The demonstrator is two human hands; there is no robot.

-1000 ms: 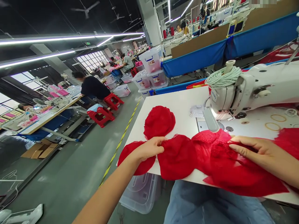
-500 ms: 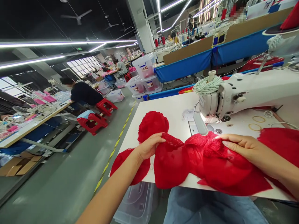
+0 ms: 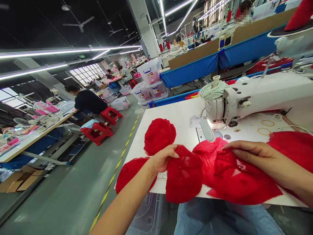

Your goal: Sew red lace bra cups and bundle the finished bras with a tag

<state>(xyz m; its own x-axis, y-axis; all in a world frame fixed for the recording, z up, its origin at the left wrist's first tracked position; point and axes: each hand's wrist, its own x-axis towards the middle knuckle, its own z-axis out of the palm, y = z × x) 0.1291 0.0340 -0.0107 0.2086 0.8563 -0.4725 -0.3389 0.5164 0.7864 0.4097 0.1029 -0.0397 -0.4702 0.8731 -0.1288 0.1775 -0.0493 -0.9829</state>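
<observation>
on a sewing floor lit by long tube lights, we look past a person in a dark top [image 3: 90,101] seated at a far bench, stacked plastic boxes [image 3: 149,70] and a strip of yellow-and-black tape [image 3: 114,173] to a white tabletop [image 3: 184,114] strewn with red fabric. at its near edge, we see the left hand [image 3: 165,158] with thumb and forefinger pinched together on the upper left edge of a red cup-shaped piece [image 3: 184,179], whose lower end hangs just past the table's front edge. the right hand [image 3: 259,156], fingers held close and gently bent, pinches the lacy upper edge of a crumpled red piece [image 3: 244,186] below the head of a white sewing machine [image 3: 269,94]. the two pieces meet between the hands, though we cannot tell whether they are joined. a round red piece [image 3: 160,135] lies beyond the left hand, and another red piece [image 3: 126,173] lies partly under the left forearm. more red cloth [image 3: 290,148] rests at the right, near two yellow rings [image 3: 267,123]. we also note pale green cord [image 3: 212,91] coiled atop the machine.
</observation>
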